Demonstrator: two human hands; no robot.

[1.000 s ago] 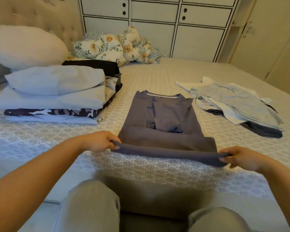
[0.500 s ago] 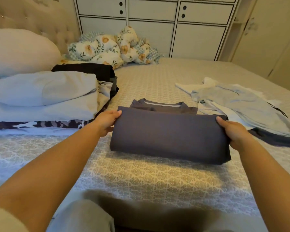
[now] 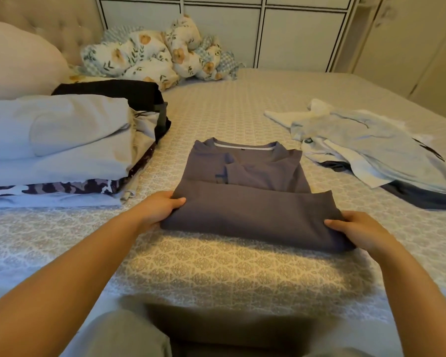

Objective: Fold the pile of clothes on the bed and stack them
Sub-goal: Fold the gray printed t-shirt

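Observation:
A grey-purple shirt (image 3: 252,191) lies on the bed in front of me, its sleeves folded in and its lower part folded up over the body. My left hand (image 3: 157,208) grips the left end of that fold, thumb on top. My right hand (image 3: 355,231) grips the right end the same way. To the left stands the stack of folded clothes (image 3: 62,145), pale blue pieces over a camouflage one. A loose pile of unfolded clothes (image 3: 371,148), pale blue and white over dark, lies to the right.
The patterned bedspread (image 3: 224,274) stretches between me and the shirt. A white pillow (image 3: 18,60) and a floral bundle (image 3: 152,55) sit by the headboard. White cabinets (image 3: 281,34) stand behind the bed. My knees show at the bottom edge.
My hands lifted the shirt's bottom hem from the near edge and carried it up over the body; now they have slid back to the near fold, leaving the collar and sleeves showing.

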